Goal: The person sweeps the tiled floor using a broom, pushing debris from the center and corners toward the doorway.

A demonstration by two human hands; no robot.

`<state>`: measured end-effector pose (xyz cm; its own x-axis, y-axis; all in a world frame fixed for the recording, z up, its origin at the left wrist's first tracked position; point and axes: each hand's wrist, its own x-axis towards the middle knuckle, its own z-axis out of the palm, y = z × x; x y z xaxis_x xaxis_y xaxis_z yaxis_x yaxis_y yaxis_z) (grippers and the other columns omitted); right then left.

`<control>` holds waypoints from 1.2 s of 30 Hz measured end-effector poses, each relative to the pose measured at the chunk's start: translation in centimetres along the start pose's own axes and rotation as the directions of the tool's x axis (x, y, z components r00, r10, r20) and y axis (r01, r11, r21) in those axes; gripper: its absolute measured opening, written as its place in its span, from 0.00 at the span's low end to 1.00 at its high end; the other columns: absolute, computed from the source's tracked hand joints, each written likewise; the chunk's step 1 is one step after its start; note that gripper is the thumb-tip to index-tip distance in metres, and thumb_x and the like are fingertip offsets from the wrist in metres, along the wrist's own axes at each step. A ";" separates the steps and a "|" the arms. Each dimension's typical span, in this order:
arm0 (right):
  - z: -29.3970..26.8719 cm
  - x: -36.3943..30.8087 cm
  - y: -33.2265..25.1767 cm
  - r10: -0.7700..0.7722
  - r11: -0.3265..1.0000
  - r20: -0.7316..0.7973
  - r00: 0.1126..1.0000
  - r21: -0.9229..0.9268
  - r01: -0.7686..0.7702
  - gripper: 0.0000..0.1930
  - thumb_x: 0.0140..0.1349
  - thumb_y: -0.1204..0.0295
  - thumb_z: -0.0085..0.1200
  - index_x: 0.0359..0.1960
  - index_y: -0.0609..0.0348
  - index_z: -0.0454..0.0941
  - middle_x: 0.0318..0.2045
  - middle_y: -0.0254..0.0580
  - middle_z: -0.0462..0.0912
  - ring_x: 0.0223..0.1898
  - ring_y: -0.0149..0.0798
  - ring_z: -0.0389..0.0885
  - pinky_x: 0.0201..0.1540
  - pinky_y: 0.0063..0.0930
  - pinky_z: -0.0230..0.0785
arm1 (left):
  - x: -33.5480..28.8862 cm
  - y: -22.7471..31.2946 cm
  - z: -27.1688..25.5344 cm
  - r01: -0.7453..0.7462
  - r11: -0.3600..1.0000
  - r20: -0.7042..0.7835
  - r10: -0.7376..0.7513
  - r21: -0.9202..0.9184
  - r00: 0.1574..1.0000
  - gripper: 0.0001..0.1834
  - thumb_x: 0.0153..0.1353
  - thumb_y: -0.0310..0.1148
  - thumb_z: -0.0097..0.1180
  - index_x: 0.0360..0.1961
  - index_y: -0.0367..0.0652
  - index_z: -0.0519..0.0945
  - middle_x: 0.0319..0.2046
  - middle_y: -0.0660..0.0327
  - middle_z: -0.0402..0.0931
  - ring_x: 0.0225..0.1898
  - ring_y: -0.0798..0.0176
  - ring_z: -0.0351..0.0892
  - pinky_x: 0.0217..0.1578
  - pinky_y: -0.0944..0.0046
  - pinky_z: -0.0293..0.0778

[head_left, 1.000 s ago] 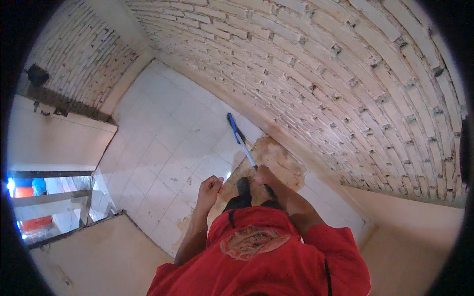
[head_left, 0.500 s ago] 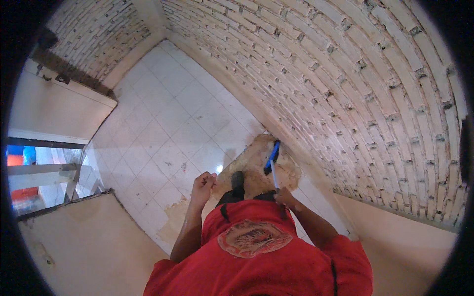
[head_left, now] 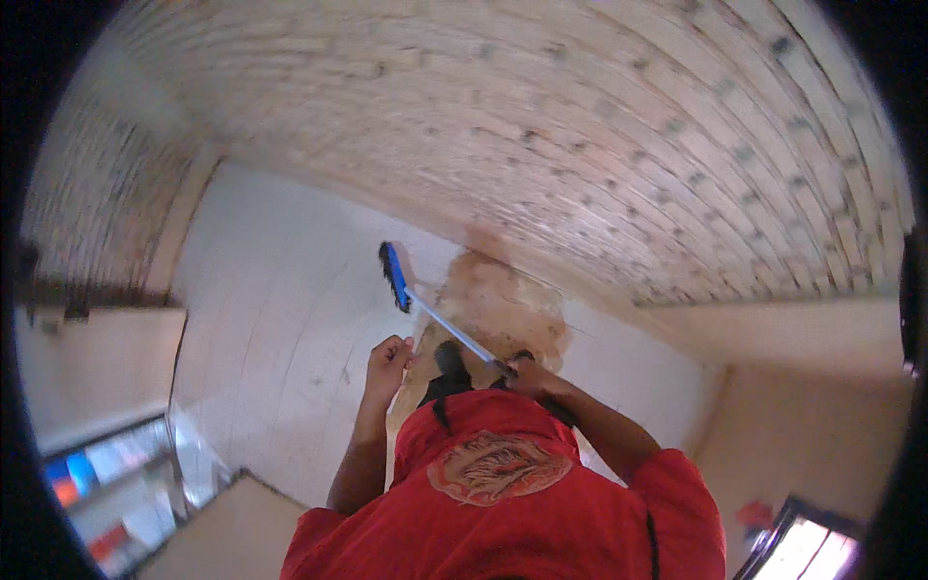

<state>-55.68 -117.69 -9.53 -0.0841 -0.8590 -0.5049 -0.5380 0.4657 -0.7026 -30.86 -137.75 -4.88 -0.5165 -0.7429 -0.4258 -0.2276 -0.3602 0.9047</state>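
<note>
My right hand (head_left: pixel 527 377) is closed around the handle of a broom (head_left: pixel 449 331) just in front of my waist. The handle slants up and left to a blue head (head_left: pixel 394 275) with dark bristles, which lies over the pale floor tiles. My left hand (head_left: pixel 390 362) hangs to the left, fingers curled in, with nothing visible in it. Between my dark shoes and the wall, a brown stained or bare patch (head_left: pixel 498 304) interrupts the tiling.
A rough brick wall (head_left: pixel 580 174) runs along the far and right sides. Light panels stand at the left beside an opening with coloured items (head_left: pixel 82 469). At the lower right is a bright window or doorway (head_left: pixel 807 551). White tiles (head_left: pixel 271 309) cover the floor.
The broom head has swung left from the brown patch onto the pale tiles, with my right hand still on the handle. My view has turned rightward. My left hand remains curled.
</note>
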 end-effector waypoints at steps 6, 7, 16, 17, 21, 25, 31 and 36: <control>-3.9 -20.5 -0.1 0.618 0.589 0.307 0.724 0.429 -0.685 0.22 0.54 0.69 0.58 0.49 0.64 0.68 0.19 0.39 0.76 0.15 0.31 0.71 0.16 0.27 0.64 | 6.2 2.9 7.5 -0.056 0.989 0.327 0.010 0.134 0.945 0.18 0.64 0.41 0.53 0.20 0.43 0.70 0.18 0.65 0.72 0.21 0.73 0.67 0.26 0.71 0.63; -3.0 -22.9 -0.1 0.663 0.525 0.254 0.704 0.513 -0.679 0.21 0.55 0.68 0.57 0.48 0.64 0.69 0.19 0.39 0.75 0.14 0.31 0.71 0.14 0.27 0.63 | 6.9 3.3 9.0 -0.084 0.987 0.376 0.026 0.139 0.926 0.19 0.64 0.42 0.53 0.20 0.43 0.70 0.18 0.65 0.72 0.21 0.74 0.67 0.25 0.71 0.63; 4.6 -32.0 -0.9 0.876 0.480 -0.316 0.364 0.633 -0.607 0.15 0.62 0.68 0.49 0.46 0.64 0.72 0.18 0.49 0.76 0.15 0.41 0.77 0.16 0.37 0.70 | 5.8 5.4 20.5 -0.209 0.950 0.639 0.013 0.233 0.769 0.20 0.64 0.45 0.52 0.21 0.42 0.71 0.18 0.66 0.71 0.22 0.74 0.67 0.25 0.71 0.64; 6.6 -33.0 2.2 0.831 0.554 -0.414 0.372 0.546 -0.628 0.16 0.62 0.68 0.47 0.48 0.65 0.70 0.30 0.64 0.79 0.32 0.62 0.80 0.34 0.51 0.74 | 5.3 5.5 21.3 -0.216 0.949 0.660 0.010 0.232 0.751 0.20 0.64 0.45 0.52 0.22 0.42 0.71 0.18 0.66 0.71 0.22 0.74 0.67 0.26 0.71 0.64; 6.3 -34.1 10.9 0.723 0.641 -0.573 0.386 0.348 -0.684 0.16 0.61 0.68 0.48 0.47 0.66 0.72 0.31 0.65 0.79 0.33 0.62 0.80 0.35 0.50 0.73 | 2.8 4.9 22.7 -0.228 0.949 0.692 0.015 0.217 0.721 0.16 0.63 0.41 0.54 0.24 0.42 0.72 0.20 0.64 0.73 0.23 0.73 0.69 0.27 0.71 0.65; 3.5 -34.3 18.0 0.804 0.590 -0.408 0.433 0.445 -0.674 0.17 0.62 0.68 0.48 0.51 0.63 0.71 0.34 0.64 0.79 0.35 0.61 0.80 0.36 0.51 0.72 | -0.3 4.4 22.4 -0.174 0.944 0.608 -0.034 0.280 0.793 0.15 0.63 0.40 0.54 0.23 0.43 0.71 0.19 0.65 0.72 0.23 0.74 0.68 0.27 0.71 0.65; 12.2 -38.3 26.2 0.638 0.759 -0.578 0.509 0.361 -0.542 0.17 0.62 0.67 0.47 0.50 0.62 0.69 0.29 0.62 0.79 0.31 0.60 0.80 0.31 0.51 0.72 | -5.7 1.2 21.6 -0.144 0.958 0.501 0.000 0.249 0.866 0.18 0.64 0.39 0.53 0.19 0.44 0.69 0.17 0.66 0.69 0.23 0.73 0.68 0.27 0.71 0.64; 12.1 -40.3 24.8 0.735 0.675 -0.456 0.502 0.421 -0.606 0.18 0.62 0.69 0.48 0.53 0.60 0.69 0.31 0.64 0.79 0.35 0.61 0.80 0.36 0.52 0.71 | -9.8 -1.0 22.0 -0.118 0.974 0.452 0.018 0.195 0.892 0.18 0.64 0.39 0.53 0.19 0.44 0.69 0.17 0.66 0.69 0.22 0.73 0.69 0.27 0.71 0.64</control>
<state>-55.46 -68.94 -12.63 -0.8201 -0.1860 -0.5411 0.0408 0.9243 -0.3795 -43.76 -117.71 -1.27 -0.8377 -0.4142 -0.3558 -0.3214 -0.1529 0.9345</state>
